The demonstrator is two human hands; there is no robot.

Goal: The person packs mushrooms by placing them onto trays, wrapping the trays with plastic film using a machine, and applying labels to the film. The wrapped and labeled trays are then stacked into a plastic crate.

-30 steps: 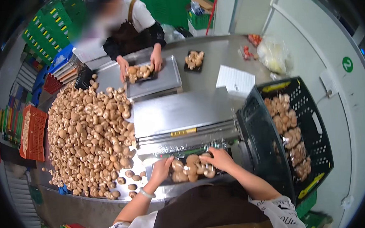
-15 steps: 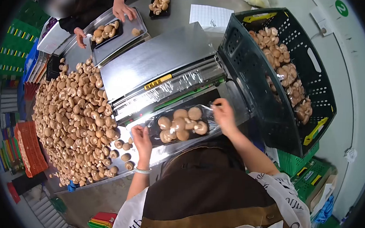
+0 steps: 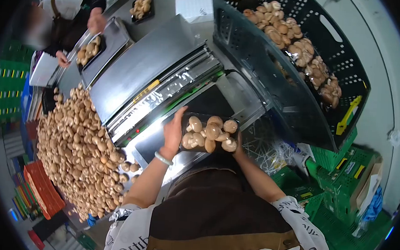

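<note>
A dark tray of shiitake mushrooms is held between my two hands in front of my apron, with a glossy shine of clear film on it. My left hand grips the tray's left side, thumb and fingers pointing away from me. On the opposite side my right hand holds the right edge, its fingers partly hidden by the tray. Just beyond is the film wrapping machine, with a roll of clear film and a dark flat plate.
Loose mushrooms are heaped at the left. A dark green crate at the right holds several mushroom packs. Across the table, a co-worker's hand is near a filled tray. Another tray of mushrooms stands at the back.
Half a second ago my hands were pulling film at the tray's sides on the machine. Now they grip the tray itself, moved right and towards me. The view has turned and shifted.
</note>
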